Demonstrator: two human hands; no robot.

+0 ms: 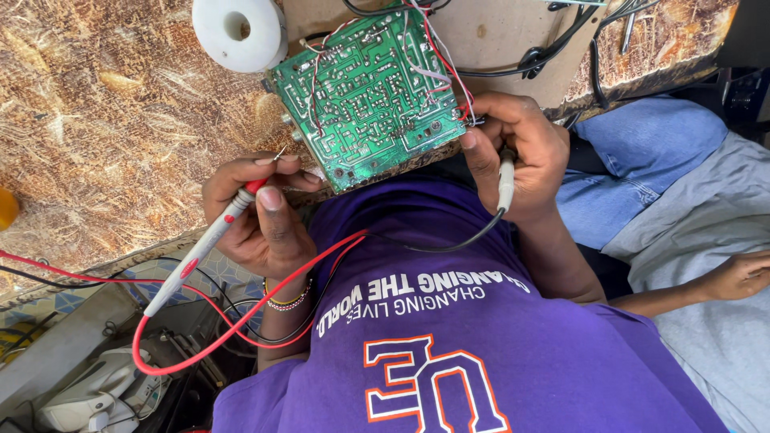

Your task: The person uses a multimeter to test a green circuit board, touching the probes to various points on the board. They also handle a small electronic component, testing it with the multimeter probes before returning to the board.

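Observation:
A green circuit board (369, 88) lies solder side up at the near edge of a brown patterned table (104, 120), with red and white wires running over it. My left hand (257, 212) grips a red and white test probe (204, 248) just left of the board's near corner, its metal tip pointing up towards the board. A red lead (233, 329) loops down from it. My right hand (521, 152) holds the board's right edge with the thumb and has a grey probe (506, 180) in its fingers, a black lead trailing from it across my purple shirt.
A white spool (238, 30) sits on the table behind the board. Black cables (553, 48) lie at the back right. Another person in jeans and grey cloth sits at the right, a hand (742, 277) resting there. White devices (88, 393) and wires lie low at the left.

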